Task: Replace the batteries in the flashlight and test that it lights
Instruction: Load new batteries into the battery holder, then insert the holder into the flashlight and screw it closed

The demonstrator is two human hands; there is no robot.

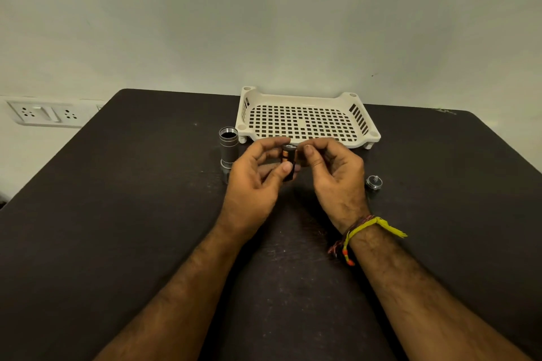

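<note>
Head cam: our left hand grips the upright battery holder, right hand pinching its top. Open flashlight body stands just left of it, nearer our left.

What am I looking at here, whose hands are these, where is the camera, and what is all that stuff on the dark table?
There is no machine here. A person wears a wide-angle camera on the head, looking forward and down, so the one picture shows their own two bare arms reaching out from the bottom edge.

The left hand holds a small black and copper battery pack upright, and the right hand, with coloured threads on its wrist, pinches at its top.

On the black table the silver flashlight body stands on end with its open end up, just left of the hands. Its end cap, with a small spring, lies apart to the right. Behind the hands sits an empty cream plastic tray with a perforated floor. A wall socket shows at far left.
</note>
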